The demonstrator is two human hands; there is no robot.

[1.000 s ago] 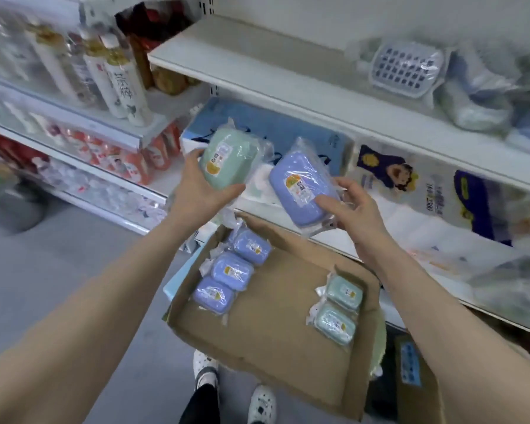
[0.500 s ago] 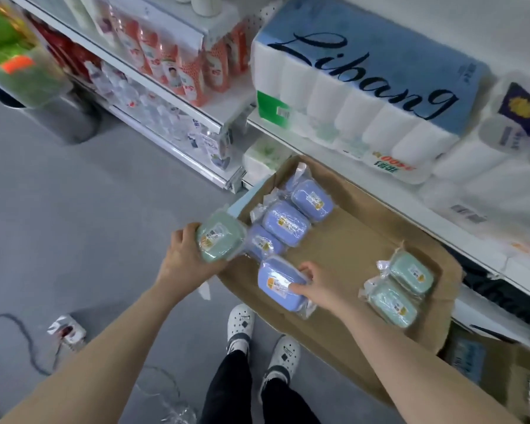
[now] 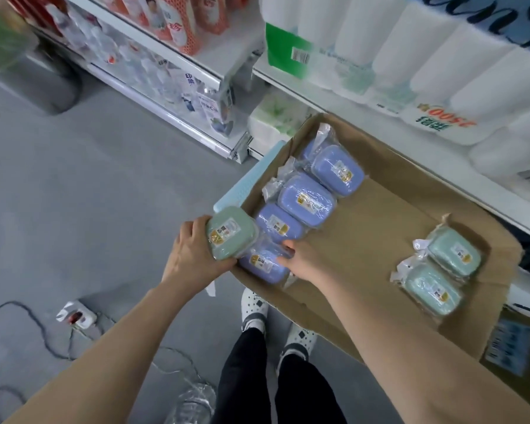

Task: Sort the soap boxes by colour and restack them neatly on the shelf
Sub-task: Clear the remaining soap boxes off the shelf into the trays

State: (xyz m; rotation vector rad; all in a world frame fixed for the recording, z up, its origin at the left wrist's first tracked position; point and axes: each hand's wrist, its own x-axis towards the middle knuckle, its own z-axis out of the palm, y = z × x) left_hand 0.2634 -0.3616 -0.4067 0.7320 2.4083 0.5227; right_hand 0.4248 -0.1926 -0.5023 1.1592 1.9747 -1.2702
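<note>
Since half a second ago, your right hand (image 3: 306, 260) has brought its clear-wrapped blue plastic soap box (image 3: 262, 266) down onto the flat brown cardboard tray (image 3: 380, 228). The box now lies at the tray's seven o'clock corner, as the near end of the blue row. Your left hand (image 3: 193, 255) has kept its place just outside that same corner.

Your right arm reaches in from five o'clock, palm down, with the wrist over the tray's near edge. Its fingers (image 3: 288, 249) are bent over the far end of the blue box and hold it there. Your left arm comes in from seven o'clock. That hand clasps a clear-wrapped mint-green plastic soap box (image 3: 228, 235), label up, with the fingers curled over its far side and the thumb along its near side. The green box overlaps the left end of the blue one.

Three more blue soap boxes (image 3: 306, 201) run from the held one toward one o'clock, each touching the next. Two mint-green soap boxes (image 3: 453, 252) lie side by side at the tray's four o'clock, well apart from the blue row.

Your right palm covers the blue box's right end, and your forearm hides part of the tray's near edge. A patch of blue shows behind the farthest box, but you cannot tell whether it is another box. The big pack of white toilet rolls (image 3: 441, 56) at one o'clock is cut off at the top, its print blurred.
</note>
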